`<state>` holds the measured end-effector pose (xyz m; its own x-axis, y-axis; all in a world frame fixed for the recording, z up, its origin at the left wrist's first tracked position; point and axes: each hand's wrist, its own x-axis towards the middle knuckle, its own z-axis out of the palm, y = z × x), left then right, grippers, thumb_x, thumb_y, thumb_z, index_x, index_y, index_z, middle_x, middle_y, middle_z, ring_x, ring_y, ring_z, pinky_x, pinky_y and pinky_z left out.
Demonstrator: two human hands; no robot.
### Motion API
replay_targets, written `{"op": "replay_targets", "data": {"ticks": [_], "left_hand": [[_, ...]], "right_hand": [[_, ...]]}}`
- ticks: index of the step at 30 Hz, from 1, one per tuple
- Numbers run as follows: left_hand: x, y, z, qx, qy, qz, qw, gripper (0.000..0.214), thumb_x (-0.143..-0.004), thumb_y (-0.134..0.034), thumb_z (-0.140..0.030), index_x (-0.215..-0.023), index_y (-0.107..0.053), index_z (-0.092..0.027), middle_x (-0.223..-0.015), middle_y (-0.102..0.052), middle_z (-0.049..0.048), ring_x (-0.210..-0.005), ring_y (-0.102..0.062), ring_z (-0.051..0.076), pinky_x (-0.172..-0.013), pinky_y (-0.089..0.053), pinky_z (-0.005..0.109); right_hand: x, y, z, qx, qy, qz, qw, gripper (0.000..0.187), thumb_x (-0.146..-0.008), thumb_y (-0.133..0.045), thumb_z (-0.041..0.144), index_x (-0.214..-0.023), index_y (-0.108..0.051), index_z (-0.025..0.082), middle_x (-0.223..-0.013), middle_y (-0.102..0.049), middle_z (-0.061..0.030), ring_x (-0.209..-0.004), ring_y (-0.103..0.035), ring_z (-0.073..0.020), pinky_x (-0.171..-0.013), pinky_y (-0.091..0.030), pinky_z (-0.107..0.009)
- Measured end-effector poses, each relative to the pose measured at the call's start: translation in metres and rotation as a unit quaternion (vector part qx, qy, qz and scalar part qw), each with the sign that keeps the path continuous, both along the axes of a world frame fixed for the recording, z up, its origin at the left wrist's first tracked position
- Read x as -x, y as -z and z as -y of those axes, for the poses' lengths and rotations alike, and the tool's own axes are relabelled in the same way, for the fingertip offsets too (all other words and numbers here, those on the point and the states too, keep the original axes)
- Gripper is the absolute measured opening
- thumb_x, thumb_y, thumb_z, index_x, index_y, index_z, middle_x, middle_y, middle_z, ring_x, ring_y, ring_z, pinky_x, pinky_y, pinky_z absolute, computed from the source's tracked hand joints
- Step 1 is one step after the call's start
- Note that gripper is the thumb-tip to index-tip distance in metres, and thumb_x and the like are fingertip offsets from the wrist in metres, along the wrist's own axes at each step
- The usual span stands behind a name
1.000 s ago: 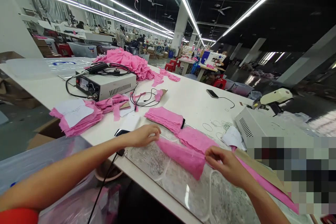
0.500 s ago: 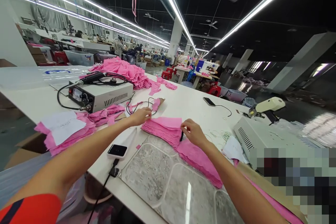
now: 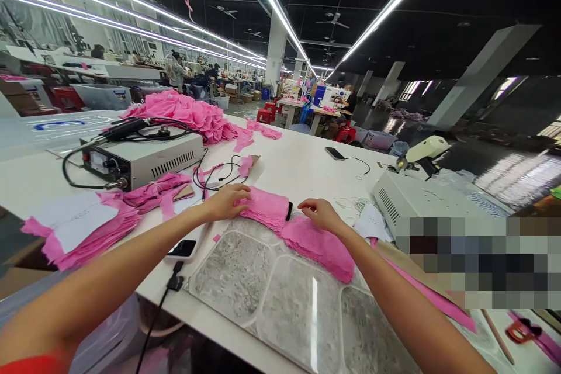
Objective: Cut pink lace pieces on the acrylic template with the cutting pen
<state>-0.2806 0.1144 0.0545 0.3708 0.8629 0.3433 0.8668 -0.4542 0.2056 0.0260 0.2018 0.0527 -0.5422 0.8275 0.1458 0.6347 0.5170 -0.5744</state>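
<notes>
A stack of pink fabric pieces (image 3: 267, 205) lies across the table, its cut edges layered toward me. My left hand (image 3: 228, 201) rests on the stack's left end, fingers reaching over the top piece and apart. Just right of the stack, my right hand (image 3: 322, 214) hovers with loosely bent, parted fingers and nothing visible between them. A small black object (image 3: 290, 211) stands against the stack's right end, close to those fingertips. A second pink fabric stack (image 3: 319, 245) lies below my right hand, partly on a clear-covered grey panel (image 3: 302, 315).
A grey control box (image 3: 144, 158) with a cabled handpiece sits at left, before a pink fabric heap (image 3: 179, 114). Nearby are a paper-topped pink bundle (image 3: 83, 225), a white power bank (image 3: 182, 249), and black cables. A phone (image 3: 335, 153) lies farther back; a beige machine (image 3: 421, 201) stands right.
My right hand has moved away from the stack's right end, letting go of its edge. My left hand has shifted farther over the left end. The camera view has turned slightly right.
</notes>
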Motion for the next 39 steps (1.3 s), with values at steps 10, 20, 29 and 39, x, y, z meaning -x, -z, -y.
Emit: {"op": "replay_targets", "data": {"ticks": [10,20,29,39], "left_hand": [[-0.109,0.023,0.032,0.04,0.104,-0.011,0.994,0.018,-0.091,-0.053,-0.021,-0.103,-0.066,-0.019,-0.11,-0.064,0.0081,-0.101,-0.059,0.02,-0.091,-0.046,0.033],[-0.13,0.021,-0.015,0.076,0.077,0.032,0.994,0.019,-0.083,-0.051,-0.014,-0.075,-0.067,-0.018,-0.081,-0.066,0.0029,-0.077,-0.061,0.015,-0.072,-0.046,0.024],[-0.135,-0.002,-0.014,0.055,0.047,0.047,0.996,0.019,-0.084,-0.047,-0.014,-0.077,-0.065,-0.017,-0.078,-0.067,0.0032,-0.074,-0.06,0.016,-0.069,-0.044,0.026],[-0.108,0.005,0.027,0.056,0.103,0.028,0.993,0.023,-0.093,-0.041,-0.021,-0.081,-0.06,-0.017,-0.094,-0.063,0.0074,-0.09,-0.059,0.019,-0.082,-0.046,0.03]], "right_hand": [[-0.049,-0.001,0.046,0.028,-0.014,0.006,0.999,0.017,-0.074,-0.054,0.025,-0.08,-0.068,0.02,-0.072,-0.066,-0.0017,-0.066,-0.055,-0.0134,-0.063,-0.042,-0.027],[-0.099,0.024,0.075,0.002,-0.003,0.039,0.999,0.012,-0.077,-0.052,0.02,-0.076,-0.064,0.018,-0.075,-0.062,-0.0009,-0.064,-0.054,-0.011,-0.061,-0.042,-0.024],[-0.06,0.019,0.088,-0.112,0.078,0.077,0.988,0.03,-0.08,-0.059,0.036,-0.105,-0.06,0.019,-0.11,-0.062,-0.0106,-0.093,-0.059,-0.0217,-0.074,-0.044,-0.032],[-0.08,0.038,0.111,-0.199,0.031,0.123,0.972,0.025,-0.08,-0.049,0.011,-0.094,-0.066,0.022,-0.096,-0.066,-0.0072,-0.087,-0.058,-0.0196,-0.075,-0.045,-0.031]]}}
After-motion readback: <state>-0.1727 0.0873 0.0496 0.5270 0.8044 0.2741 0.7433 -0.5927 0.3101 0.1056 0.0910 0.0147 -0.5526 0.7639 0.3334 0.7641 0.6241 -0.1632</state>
